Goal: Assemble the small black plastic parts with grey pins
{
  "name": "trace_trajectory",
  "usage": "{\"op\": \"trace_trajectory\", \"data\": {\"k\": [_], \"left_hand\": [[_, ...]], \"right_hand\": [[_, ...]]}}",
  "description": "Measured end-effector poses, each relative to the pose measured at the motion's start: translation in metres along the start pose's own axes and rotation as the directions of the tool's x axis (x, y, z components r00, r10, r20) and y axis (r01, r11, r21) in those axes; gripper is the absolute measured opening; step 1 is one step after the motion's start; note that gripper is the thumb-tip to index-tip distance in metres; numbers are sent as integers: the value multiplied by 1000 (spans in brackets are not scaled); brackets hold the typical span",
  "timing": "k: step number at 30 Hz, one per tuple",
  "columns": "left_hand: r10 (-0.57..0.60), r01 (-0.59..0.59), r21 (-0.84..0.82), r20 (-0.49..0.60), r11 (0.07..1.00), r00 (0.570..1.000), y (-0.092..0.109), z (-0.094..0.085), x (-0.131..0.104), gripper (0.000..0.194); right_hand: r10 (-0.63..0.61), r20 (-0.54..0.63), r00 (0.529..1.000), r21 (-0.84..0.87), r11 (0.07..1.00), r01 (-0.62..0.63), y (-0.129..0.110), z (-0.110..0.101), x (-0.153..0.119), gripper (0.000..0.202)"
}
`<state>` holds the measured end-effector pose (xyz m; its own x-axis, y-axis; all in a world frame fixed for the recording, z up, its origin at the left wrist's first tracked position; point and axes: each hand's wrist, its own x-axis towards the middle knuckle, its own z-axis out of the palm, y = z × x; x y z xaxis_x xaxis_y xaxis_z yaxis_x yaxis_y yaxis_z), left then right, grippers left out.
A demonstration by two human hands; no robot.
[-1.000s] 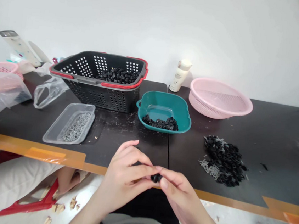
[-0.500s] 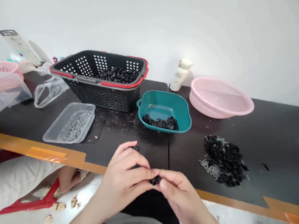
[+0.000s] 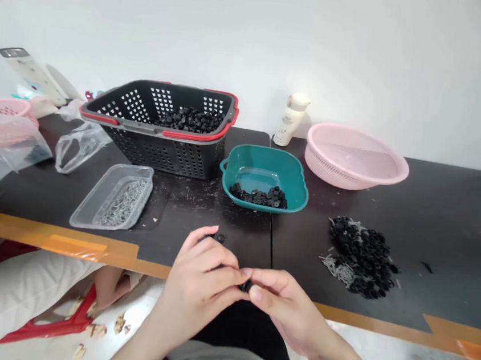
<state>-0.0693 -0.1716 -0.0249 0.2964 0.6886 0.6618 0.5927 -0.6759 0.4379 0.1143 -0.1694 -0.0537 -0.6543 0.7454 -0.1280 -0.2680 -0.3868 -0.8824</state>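
My left hand (image 3: 204, 276) and my right hand (image 3: 285, 305) meet at the table's front edge, fingertips pinched around a small round black part (image 3: 247, 286). Fingers cover most of it, so its exact shape is hidden. Just beyond my left fingers, another small black part (image 3: 220, 238) lies on the table. Ahead stands a teal basin (image 3: 269, 154) with black round pieces (image 3: 264, 197) in its near side. To the right is a heap of black ring-like parts (image 3: 363, 261) mixed with thin grey pins (image 3: 340, 270).
A black basket (image 3: 174, 153) of black parts stands back left, before it a clear plastic tub (image 3: 87, 204) of metal pins. A pink colander (image 3: 354, 157) and a cream bottle (image 3: 290, 119) stand behind. Orange tape (image 3: 87, 246) lines the edge. Another person's leg (image 3: 30, 295) shows lower left.
My hands have come slightly closer together, the right moving a little left. The black part between my fingertips is now more covered.
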Motion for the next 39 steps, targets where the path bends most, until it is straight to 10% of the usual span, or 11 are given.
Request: {"op": "trace_trajectory", "data": {"k": [13, 21, 23, 26, 29, 34, 39], "left_hand": [[9, -6, -96, 33, 995, 999, -4, 5, 0, 17], [-113, 127, -101, 140, 987, 984, -25, 6, -19, 17], [-255, 262, 8, 257, 965, 932, -44, -9, -18, 29], [-636, 526, 391, 240, 755, 734, -77, -28, -12, 36], [-726, 547, 523, 230, 654, 648, -100, -27, -10, 35], [-709, 544, 520, 185, 658, 680, -89, -10, -14, 37], [-389, 423, -44, 318, 905, 865, -50, 1, -20, 34]], "right_hand": [[16, 76, 997, -154, 988, -4, 9, -24, 4, 45], [60, -87, 994, -79, 995, -67, 26, -16, 11, 33], [76, -172, 982, -57, 995, -87, 27, -16, 16, 33], [71, -279, 958, 1, 997, -73, 25, -15, 21, 34], [76, -296, 952, 23, 997, -73, 25, -13, 23, 35], [68, -327, 942, -2, 997, -73, 31, -11, 25, 37], [82, -280, 956, 27, 997, -78, 30, -14, 32, 35]]}}
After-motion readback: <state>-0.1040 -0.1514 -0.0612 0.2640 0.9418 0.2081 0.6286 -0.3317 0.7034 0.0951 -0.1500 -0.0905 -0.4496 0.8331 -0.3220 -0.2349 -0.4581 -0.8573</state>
